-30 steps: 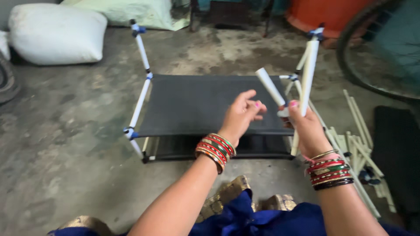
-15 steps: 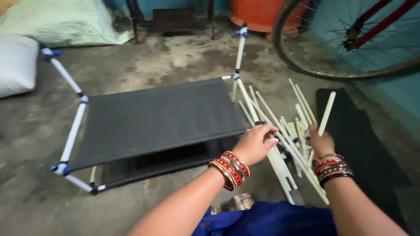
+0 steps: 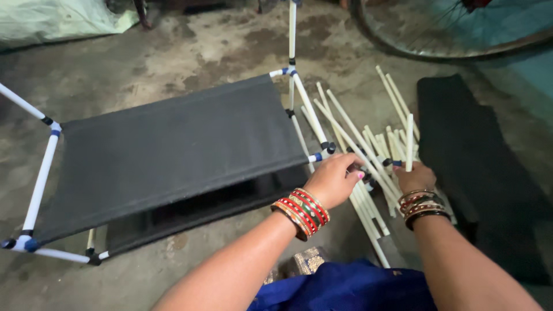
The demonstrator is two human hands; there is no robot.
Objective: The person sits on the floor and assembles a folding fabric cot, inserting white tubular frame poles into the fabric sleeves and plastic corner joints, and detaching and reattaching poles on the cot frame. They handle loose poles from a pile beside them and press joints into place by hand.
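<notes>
In the head view, a half-built rack stands on the floor: a black fabric shelf (image 3: pixel 173 155) stretched between white tubes with blue and black connectors, and a 2nd dark tier just visible beneath it. The left hand (image 3: pixel 334 179) is curled at the near right corner of the frame, fingers closed around something by the corner connector (image 3: pixel 322 152), though what exactly it pinches is hidden by the knuckles. The right hand (image 3: pixel 416 177) is clenched around 1 white tube (image 3: pixel 409 141), held upright just right of that corner, its lower end hidden in the fist. Directly beneath and beyond both hands lies a loose pile of white tubes (image 3: pixel 360 144), fanned out on the ground between the rack and a flat black fabric panel (image 3: pixel 478 167) at the right. By my reading, the step in hand is fitting the next upright at this corner; the next move would call for lining the tube's end squarely over the connector's socket and pressing it in while the other hand steadies the joint. The surface is a rough, stained concrete floor (image 3: pixel 190 52). At the far left lies a pale sack (image 3: pixel 57 20), at the far right the rim and spokes of a bicycle wheel (image 3: pixel 449 34) against a teal surface. Blue cloth (image 3: pixel 345 288) fills the near edge.
</notes>
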